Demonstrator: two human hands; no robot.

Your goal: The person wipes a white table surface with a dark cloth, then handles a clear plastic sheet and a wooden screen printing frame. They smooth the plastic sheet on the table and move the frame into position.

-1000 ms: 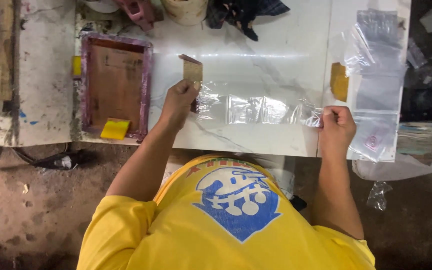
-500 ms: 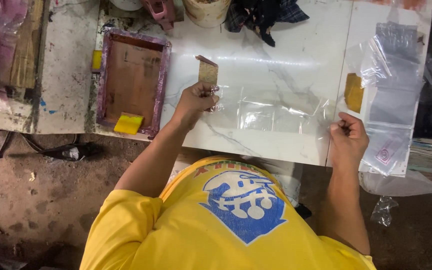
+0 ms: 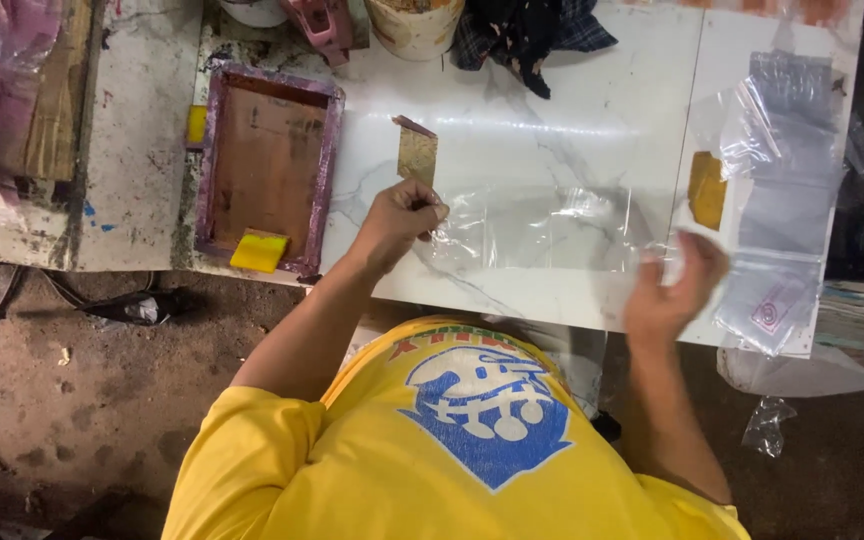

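Note:
A clear plastic bag (image 3: 542, 225) lies flat on the white marble-patterned table (image 3: 552, 110). My left hand (image 3: 400, 215) pinches the bag's left edge, fingers closed, just below a small gold-brown card (image 3: 417, 155) that stands up from the table. My right hand (image 3: 674, 285) is at the bag's right end near the table's front edge. It is blurred by motion, so its hold on the plastic is unclear. My yellow shirt with a blue print fills the bottom of the view.
A wooden printing frame with purple-stained edges (image 3: 267, 160) lies left of my hand, with a yellow block (image 3: 259, 252) at its near edge. A pile of clear bags (image 3: 782, 200) and an ochre pad (image 3: 707, 190) sit at the right. Dark cloth (image 3: 532, 35) and a tub (image 3: 412, 25) are at the back.
My right hand, which held the bag's right edge still, has shifted and is now blurred. My left hand keeps its pinch on the left edge.

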